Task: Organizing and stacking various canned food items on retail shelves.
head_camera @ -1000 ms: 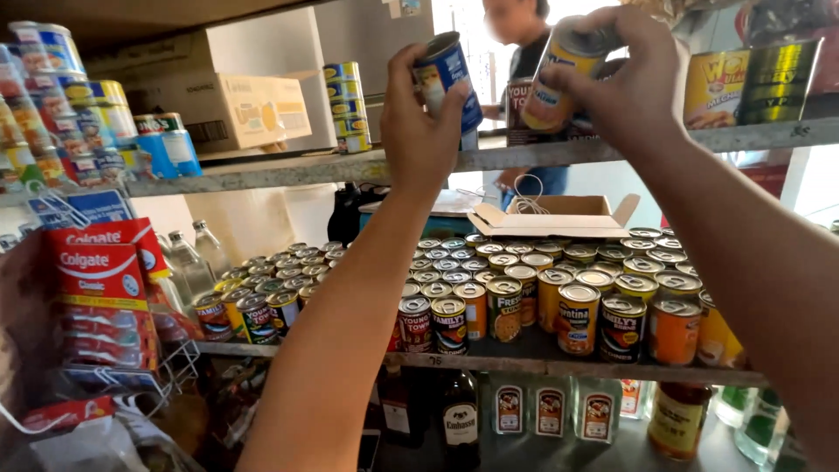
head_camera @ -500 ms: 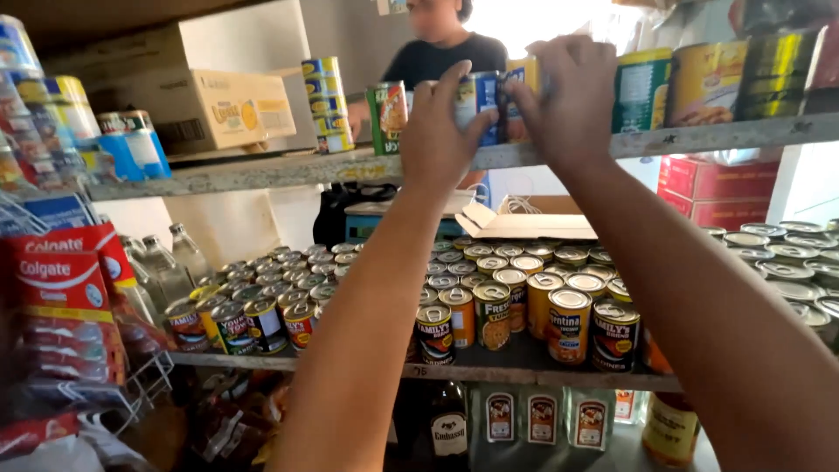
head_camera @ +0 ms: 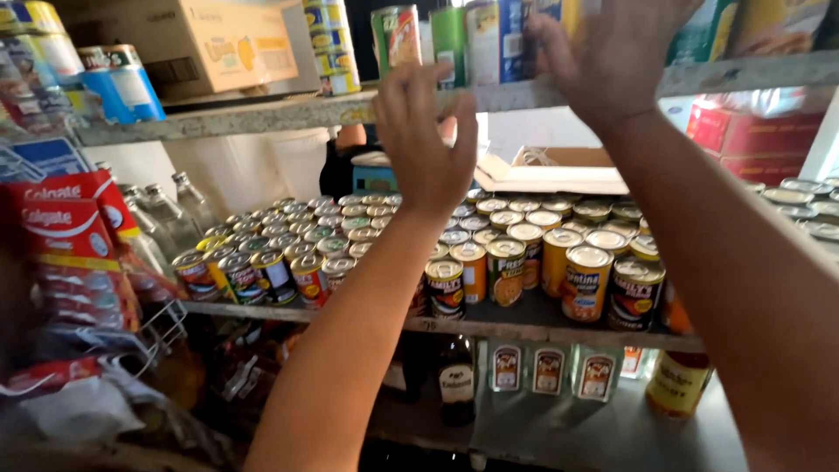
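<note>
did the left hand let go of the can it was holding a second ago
Yes. The left hand is now open and empty below the top shelf edge; earlier it gripped a can above that edge.

cardboard box (head_camera: 188, 44), glass bottles (head_camera: 166, 214), red toothpaste cartons (head_camera: 74, 236) at left.

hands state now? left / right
Left hand: open, holding nothing, just below the top shelf edge.
Right hand: fingers spread against the cans, grip unclear.

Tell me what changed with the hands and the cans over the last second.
A second ago each hand gripped a can at the top shelf. Now the left hand is off its can, fingers spread just below the shelf edge, and the right hand rests against the upright cans standing there. The rows of cans on the middle shelf look unchanged.
</note>
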